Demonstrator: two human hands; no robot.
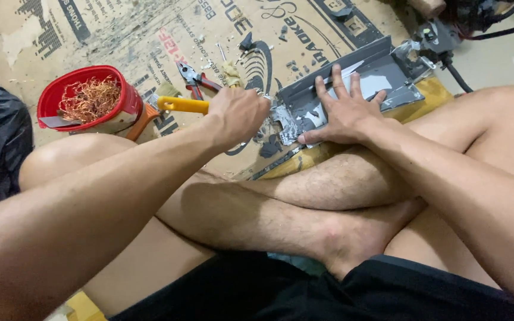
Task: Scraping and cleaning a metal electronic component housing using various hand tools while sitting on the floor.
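Near the frame's centre, the left hand is clenched around a yellow-handled tool, its tip at the grey angled metal casing. The right hand lies flat and spread on that casing; firm downward pressure there would likely steady each pry.

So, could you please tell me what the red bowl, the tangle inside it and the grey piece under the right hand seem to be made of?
The red bowl looks like glossy plastic, judging by its smooth sheen. The tangle seems to be bare copper wire: fine orange-brown strands. The grey piece looks like painted sheet metal, folded sharply with flaking edges, though hard plastic is possible.
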